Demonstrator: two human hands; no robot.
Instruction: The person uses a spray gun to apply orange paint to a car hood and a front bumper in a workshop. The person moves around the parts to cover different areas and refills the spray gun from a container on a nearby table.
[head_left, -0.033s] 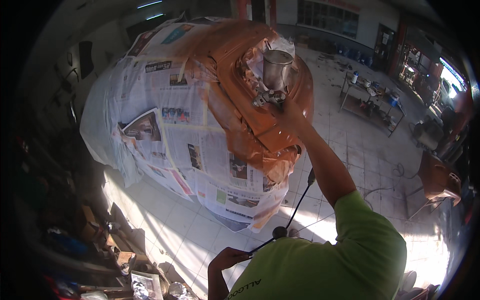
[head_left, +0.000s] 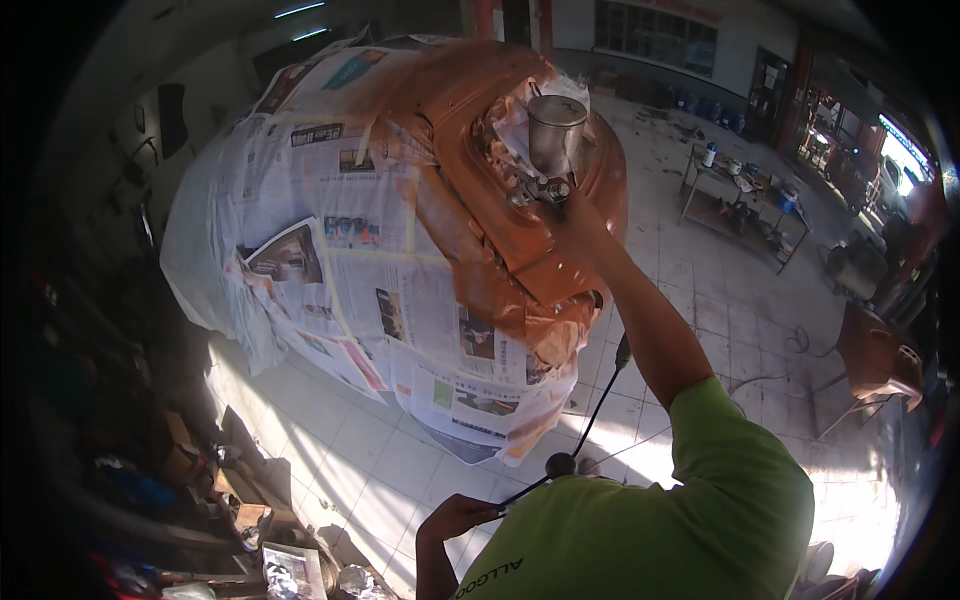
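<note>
My right hand (head_left: 563,215) grips a spray gun (head_left: 540,192) with a metal cup (head_left: 556,140), held over an orange-painted body panel (head_left: 545,275). Newspaper masking (head_left: 380,240) and translucent sheeting (head_left: 195,260) cover the vehicle to the left of the panel; some paper edges carry orange paint. At the lower middle, my left hand (head_left: 462,515) is closed on a black hose (head_left: 600,410), which runs up toward my right arm. The gun's nozzle is too small to make out.
A metal bench (head_left: 740,210) with cans stands at back right. A brown panel on a stand (head_left: 870,355) sits at right, beside loose hoses (head_left: 760,382) on the tiled floor (head_left: 370,450). Boxes and clutter (head_left: 250,515) lie at lower left.
The spray gun and cup are very slightly higher than in the earlier frame. Everything else looks the same.
</note>
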